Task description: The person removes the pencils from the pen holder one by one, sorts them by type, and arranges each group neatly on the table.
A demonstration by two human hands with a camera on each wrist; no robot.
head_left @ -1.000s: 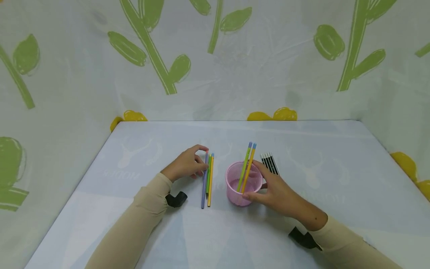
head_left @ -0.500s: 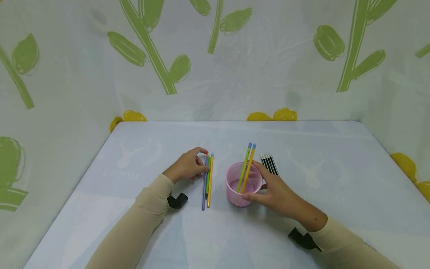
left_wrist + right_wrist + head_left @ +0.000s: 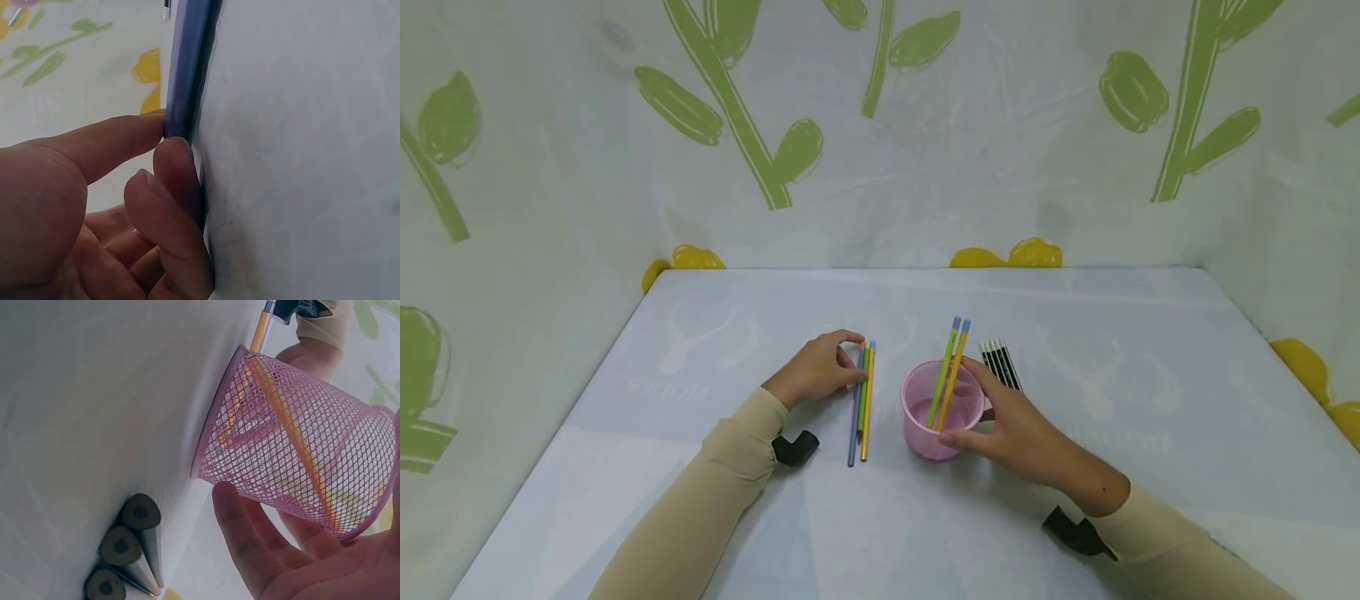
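Observation:
My left hand (image 3: 820,367) pinches a purple pencil (image 3: 852,433) near its far end, the index fingertip by its reddish tip. In the left wrist view that pencil (image 3: 187,69) runs along the table between thumb and fingers. Close beside it lie a green pencil (image 3: 862,408) and a yellow pencil (image 3: 868,400). My right hand (image 3: 1015,421) grips a pink mesh pencil cup (image 3: 928,442) at its right side, thumb near the front rim. Inside the cup lean a lime pencil (image 3: 947,362) and an orange-yellow pencil (image 3: 958,367). The right wrist view shows the cup's mesh wall (image 3: 275,481) against the fingers.
Several black-and-white striped pencils (image 3: 1000,362) lie behind my right hand; their blunt ends (image 3: 122,545) show in the right wrist view. The pale table (image 3: 1112,317) meets a leaf-patterned wall (image 3: 985,167) at its back edge. Black straps or mounts (image 3: 796,448) hang under the wrists.
My left hand has shifted slightly toward me, its thumb a little farther over the pencils. The right hand and the cup have stayed in place.

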